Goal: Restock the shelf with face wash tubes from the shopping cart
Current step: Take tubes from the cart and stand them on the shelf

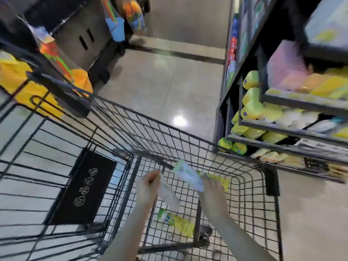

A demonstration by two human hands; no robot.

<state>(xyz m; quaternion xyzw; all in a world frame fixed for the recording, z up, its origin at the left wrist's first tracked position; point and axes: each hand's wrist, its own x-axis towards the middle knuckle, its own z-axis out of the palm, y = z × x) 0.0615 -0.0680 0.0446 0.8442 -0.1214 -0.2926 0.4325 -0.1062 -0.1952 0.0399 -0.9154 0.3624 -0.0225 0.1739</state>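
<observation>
Nothing here reads as words. The black panel (pixel 82 187) on the cart's (pixel 169 132) child-seat flap carries a column of round pictogram signs, crossed circles, no lettering to make out. The pale tube (pixel 188 175) in the right hand (pixel 211 189) shows a small square code-like mark near its top end, with print below it too blurred to read. The yellow tube (pixel 177 222) on the cart floor has a blue-green emblem, unreadable. Labels on the shelf (pixel 293 142) packs are smeared.

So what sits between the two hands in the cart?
In the head view, only wire cart mesh shows between the left hand and right hand; each holds a tube, and.
</observation>
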